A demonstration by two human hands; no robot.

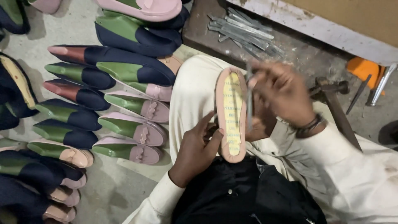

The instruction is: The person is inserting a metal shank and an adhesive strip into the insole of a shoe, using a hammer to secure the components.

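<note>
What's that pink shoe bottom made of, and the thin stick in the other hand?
The sole looks like matte pink leather or rubber around a yellow, papery insole; hard to tell which. The left hand steadies it. The strip in the right hand looks like dull grey metal, matching the pile of strips behind.
</note>
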